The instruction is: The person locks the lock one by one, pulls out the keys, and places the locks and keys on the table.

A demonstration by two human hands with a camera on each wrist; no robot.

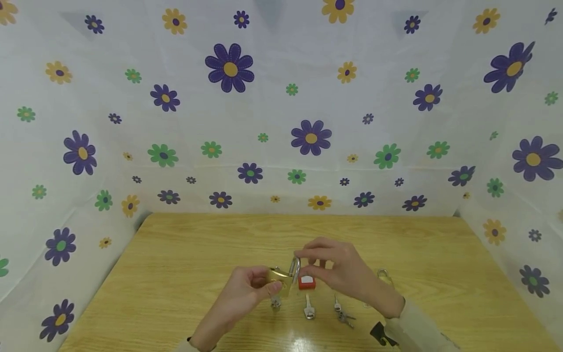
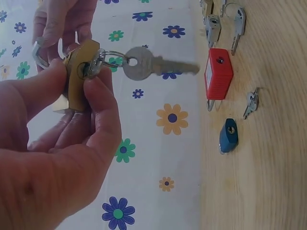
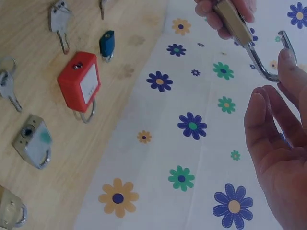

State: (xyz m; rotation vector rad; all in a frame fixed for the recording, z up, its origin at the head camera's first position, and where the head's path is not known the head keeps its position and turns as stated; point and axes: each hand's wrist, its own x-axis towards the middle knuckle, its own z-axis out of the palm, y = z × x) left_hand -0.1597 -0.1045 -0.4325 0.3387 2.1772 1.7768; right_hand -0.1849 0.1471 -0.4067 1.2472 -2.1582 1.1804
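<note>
My left hand (image 1: 247,289) grips a brass padlock (image 2: 76,76) by its body, thumb on one side and fingers on the other. A key sits in its keyhole, and a second key (image 2: 138,64) dangles from the same ring. The shackle (image 3: 259,64) is out of the body at its free end, so the padlock stands unlocked. My right hand (image 1: 340,269) pinches the shackle near its bend; in the right wrist view the thumb lies on the free end. Both hands hold the padlock above the wooden table.
On the table (image 1: 198,249) lie a red padlock (image 3: 79,81), a blue padlock (image 2: 229,135), a silver padlock (image 3: 33,141) and another brass padlock (image 3: 10,208). Loose keys (image 1: 309,308) lie at the near side. A flowered cloth (image 1: 272,112) hangs behind the table.
</note>
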